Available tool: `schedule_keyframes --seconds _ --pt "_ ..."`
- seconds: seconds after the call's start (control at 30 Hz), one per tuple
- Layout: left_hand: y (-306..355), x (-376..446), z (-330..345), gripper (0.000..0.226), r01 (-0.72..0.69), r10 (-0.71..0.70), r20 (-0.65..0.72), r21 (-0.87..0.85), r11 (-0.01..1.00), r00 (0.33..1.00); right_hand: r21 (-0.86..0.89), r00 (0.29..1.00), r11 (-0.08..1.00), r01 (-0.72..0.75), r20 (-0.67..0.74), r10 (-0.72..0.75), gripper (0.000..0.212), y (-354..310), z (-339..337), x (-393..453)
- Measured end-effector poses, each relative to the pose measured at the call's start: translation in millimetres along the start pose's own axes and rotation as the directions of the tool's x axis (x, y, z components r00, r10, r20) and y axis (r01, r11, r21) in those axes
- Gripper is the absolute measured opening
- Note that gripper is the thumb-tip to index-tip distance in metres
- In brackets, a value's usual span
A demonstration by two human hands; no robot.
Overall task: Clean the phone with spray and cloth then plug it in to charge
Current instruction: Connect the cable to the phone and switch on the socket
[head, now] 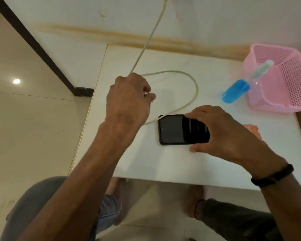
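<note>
A black phone (174, 130) lies flat, screen up, on the white table (163, 164). My right hand (221, 134) grips its right end, fingers over the far edge and thumb at the near edge. A pale charging cable (195, 87) hangs from the wall, loops across the table and runs back toward the phone's left end. My left hand (129, 101) hovers left of the phone and pinches the cable near its end; the plug itself is hidden in my fingers. A spray bottle (236, 92) with blue liquid leans in the pink basket (285, 94).
The pink basket stands at the table's back right corner against the wall. A bit of orange cloth (252, 128) shows behind my right hand. The table's left edge drops to a tiled floor (33, 127). My knees and feet are under the near edge.
</note>
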State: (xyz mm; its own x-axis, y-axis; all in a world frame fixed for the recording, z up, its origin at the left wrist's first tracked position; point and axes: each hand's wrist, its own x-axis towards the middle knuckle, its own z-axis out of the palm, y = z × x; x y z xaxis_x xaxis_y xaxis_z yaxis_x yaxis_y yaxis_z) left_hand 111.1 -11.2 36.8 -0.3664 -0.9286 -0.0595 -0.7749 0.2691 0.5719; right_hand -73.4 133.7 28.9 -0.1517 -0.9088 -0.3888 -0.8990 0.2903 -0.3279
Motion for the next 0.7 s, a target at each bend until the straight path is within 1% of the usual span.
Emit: schedule_keyframes --seconds 0.07,0.13,0.17,0.27,0.37,0.4,0.43,0.47,0.5,0.53,0.57,0.6,0.63,0.7 --pt "1 6 4 0.019 0.004 -0.004 0.0 0.006 1.0 1.0 -0.076 1.0 0.997 0.0 0.022 0.001 0.103 0 6 2" --pt "4 11 9 0.013 -0.02 0.02 -0.007 -0.006 1.0 1.0 -0.123 1.0 0.992 -0.016 0.004 0.017 0.106 -1 8 9" --pt "6 12 12 0.012 -0.037 0.036 -0.015 -0.057 0.998 0.999 -0.157 1.0 0.987 -0.026 0.004 0.027 0.105 -2 6 13" --pt "11 15 16 0.013 -0.05 0.047 -0.017 -0.327 0.944 0.999 -0.248 0.999 0.969 -0.009 0.048 0.022 0.094 -10 0 19" --pt "9 23 13 0.01 0.014 -0.023 -0.011 -0.513 0.858 1.0 -0.238 0.996 0.97 0.049 0.082 -0.03 0.081 -12 -2 15" --pt "8 25 11 0.01 0.056 -0.057 0.018 -0.593 0.803 0.998 -0.22 0.995 0.973 0.074 0.087 -0.057 0.081 -10 -3 11" --pt "6 27 8 0.011 0.1 -0.081 0.059 -0.675 0.731 0.995 -0.171 0.993 0.98 0.097 0.079 -0.084 0.081 -8 -6 7" --pt "6 27 5 0.012 0.132 -0.088 0.099 -0.741 0.659 0.991 -0.076 0.992 0.99 0.116 0.053 -0.112 0.08 -5 -10 2" --pt "6 28 2 0.014 0.153 -0.082 0.13 -0.784 0.601 0.988 0.052 0.99 0.989 0.138 -0.001 -0.138 0.078 -3 -15 -3" --pt "6 27 0 0.014 0.17 -0.077 0.154 -0.81 0.562 0.985 0.176 0.984 0.97 0.168 -0.089 -0.154 0.077 0 -20 -6" --pt "7 27 -1 0.015 0.186 -0.075 0.173 -0.823 0.536 0.982 0.28 0.968 0.938 0.203 -0.203 -0.148 0.078 2 -25 -8" --pt "8 26 -1 0.015 0.202 -0.075 0.191 -0.831 0.518 0.979 0.371 0.943 0.899 0.234 -0.311 -0.117 0.08 2 -30 -8" --pt "9 26 -2 0.015 0.215 -0.075 0.205 -0.838 0.502 0.976 0.455 0.918 0.852 0.257 -0.39 -0.068 0.082 1 -34 -6" --pt "12 24 -1 0.016 0.232 -0.074 0.225 -0.842 0.486 0.972 0.602 0.887 0.744 0.289 -0.462 0.03 0.084 -1 -43 -2"
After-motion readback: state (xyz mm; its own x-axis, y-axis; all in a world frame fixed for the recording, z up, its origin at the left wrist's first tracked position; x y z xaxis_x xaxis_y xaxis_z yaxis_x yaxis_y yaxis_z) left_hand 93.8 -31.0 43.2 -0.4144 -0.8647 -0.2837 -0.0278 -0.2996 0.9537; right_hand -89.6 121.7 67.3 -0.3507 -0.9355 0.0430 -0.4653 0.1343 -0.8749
